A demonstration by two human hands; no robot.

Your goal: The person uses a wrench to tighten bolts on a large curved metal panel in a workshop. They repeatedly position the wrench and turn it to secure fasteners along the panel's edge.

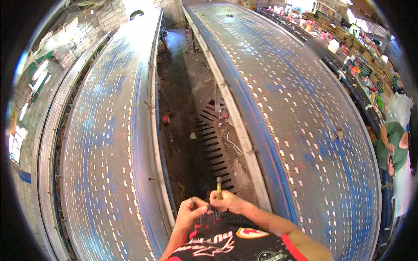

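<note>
My right hand (226, 202) is closed around a short, slim stick-like tool (219, 186), yellowish with a grey upper end, held upright in front of my chest. Its exact kind is too small to tell. Close beside it, my left hand (191, 212) is closed in a pinch, fingertips pointing toward the right hand. Something small and dark may be between those fingers, but I cannot make it out. Both hands hover over the gap between two long printing tables, the left table (104, 143) and the right table (278, 93), touching neither.
Rows of small pale marks and blue stains cover both tabletops. Metal rails (241, 130) with pegs edge the aisle. A dark slotted floor grate (213, 145) and a small red object (165, 119) lie below. Beyond the right table stand a cluttered bench (361, 65) and a person in green (394, 141).
</note>
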